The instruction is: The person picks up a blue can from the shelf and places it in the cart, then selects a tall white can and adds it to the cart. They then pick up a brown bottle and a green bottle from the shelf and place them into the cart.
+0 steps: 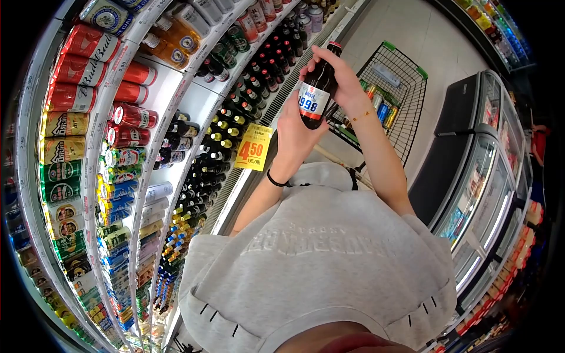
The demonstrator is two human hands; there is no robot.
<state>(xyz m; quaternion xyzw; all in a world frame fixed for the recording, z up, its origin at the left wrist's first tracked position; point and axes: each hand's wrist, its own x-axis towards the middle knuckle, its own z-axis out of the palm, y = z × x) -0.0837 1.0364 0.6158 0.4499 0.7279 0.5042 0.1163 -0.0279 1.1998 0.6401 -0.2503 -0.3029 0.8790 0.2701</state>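
Observation:
A dark brown beer bottle [319,82] with a red cap and a white label reading "1998" is held up in front of my chest, tilted slightly. My left hand [292,130], with a black band at the wrist, grips its lower part around the base. Higher up, my right hand [343,77] wraps the neck and shoulder from behind; a thin bracelet circles that wrist. The label faces me between both hands. Past the right forearm stands a black wire shopping cart [412,112] with green corners, holding several colourful cans and packages.
Curved refrigerated shelves [194,88] on the left carry many cans and rows of bottles. A yellow price tag [253,147] showing 4.50 hangs at the shelf edge. Black glass-topped freezers [471,182] line the right side. Pale tiled floor [365,35] lies between.

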